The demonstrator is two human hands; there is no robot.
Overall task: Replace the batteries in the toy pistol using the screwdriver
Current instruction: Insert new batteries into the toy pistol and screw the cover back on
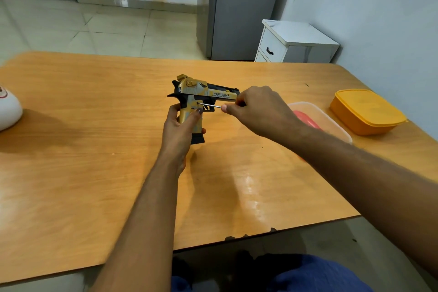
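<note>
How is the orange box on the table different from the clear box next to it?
The orange box is opaque and has its lid on; the clear box is see-through, has no lid on, and shows something pink inside. The orange box is in full view, while the right forearm hides part of the clear box. Both are squarish plastic containers resting near the right edge of the wooden table.

Even, fairly bright indoor light falls from overhead, slightly cool on the walls. The table (94,126) shows pale glare patches near its front right, below the right arm. Soft shadows lie under both arms and beside the white object (8,109) at the left edge. The wide lens bows the table edges and stretches the forearms toward the bottom corners. The centre is sharp; the near forearms look slightly smeared.
</note>
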